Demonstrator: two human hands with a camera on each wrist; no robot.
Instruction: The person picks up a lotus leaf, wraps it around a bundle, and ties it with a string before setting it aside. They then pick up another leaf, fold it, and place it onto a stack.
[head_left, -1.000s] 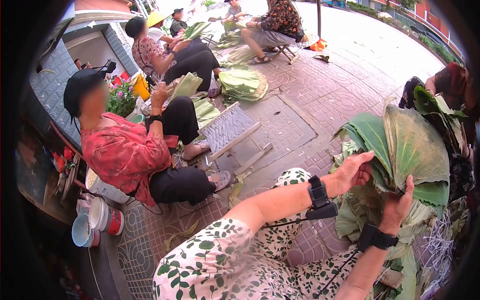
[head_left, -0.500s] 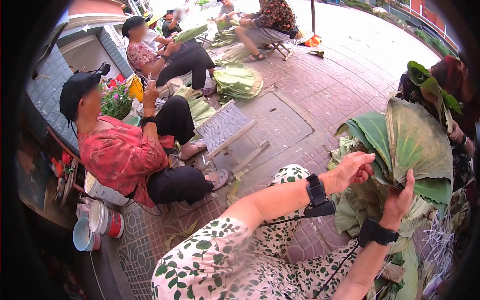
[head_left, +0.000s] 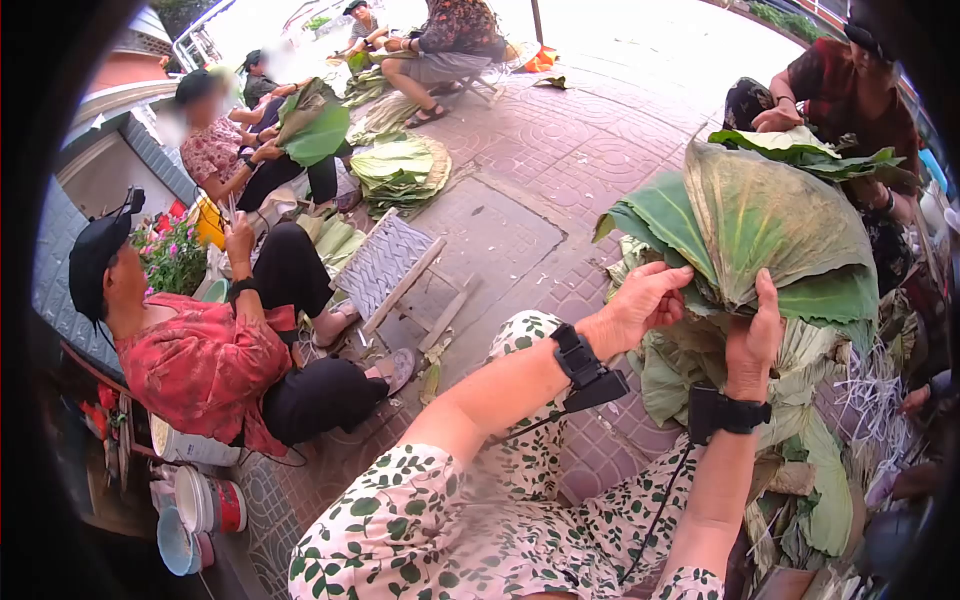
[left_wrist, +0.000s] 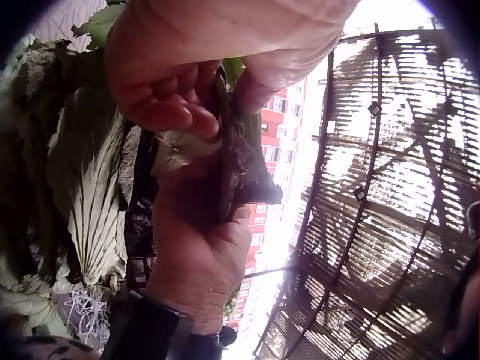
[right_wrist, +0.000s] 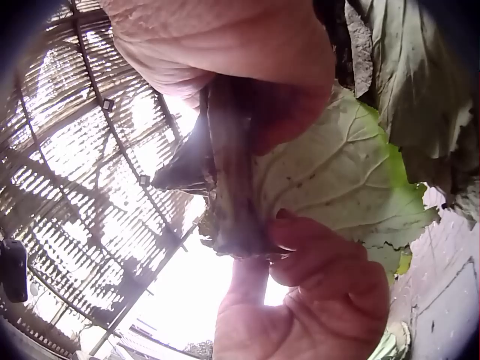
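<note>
A fanned stack of large leaves, green with a browned top leaf, spreads above both hands in the head view. My right hand grips its gathered base, thumb upright along the front. At the lower left edge, my left hand has its fingers bent, the fingertips at the leaves. In the left wrist view, my left hand pinches the folded leaf base between thumb and fingers, with my right hand below. The right wrist view shows my right hand round the dark base and my left hand touching its end.
Loose leaves and white strips lie at the lower right. Another person sits beyond the stack. A woven stool stands left of centre, near a person in red. Buckets stand lower left.
The head view has swung right, so the scene shifts left and the person beyond the stack shows more fully. Both hands keep nearly the same hold. A seated person further back now holds up a green leaf.
</note>
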